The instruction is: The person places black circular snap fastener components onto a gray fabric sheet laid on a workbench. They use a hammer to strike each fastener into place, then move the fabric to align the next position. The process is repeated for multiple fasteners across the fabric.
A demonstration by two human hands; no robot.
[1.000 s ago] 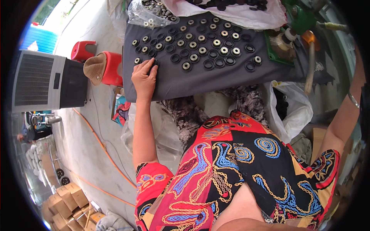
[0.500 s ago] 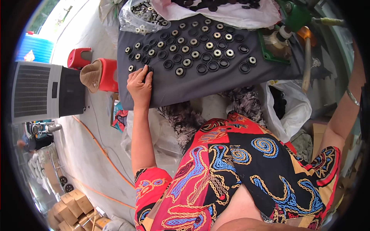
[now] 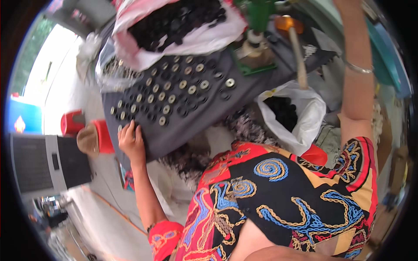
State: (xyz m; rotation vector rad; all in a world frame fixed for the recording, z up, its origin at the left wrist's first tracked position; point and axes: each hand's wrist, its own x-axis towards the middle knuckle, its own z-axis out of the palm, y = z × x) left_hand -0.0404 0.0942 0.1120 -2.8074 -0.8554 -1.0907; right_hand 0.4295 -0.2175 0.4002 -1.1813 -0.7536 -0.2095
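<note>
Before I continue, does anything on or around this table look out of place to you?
One thing: the orange-headed mallet has its handle poking past the edge of the gray-covered table, toward the lower white bag, so it could perhaps be bumped. Nothing else stands out.

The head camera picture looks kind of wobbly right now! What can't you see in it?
All in the head view:
- Right hand: cut off by the top edge, where the right forearm runs out.
- Anything under the left hand: the hand covers it, and blur adds to that.
- Green machine: its top is past the top edge.
- Small rings: too small and blurred for fine detail.
</note>
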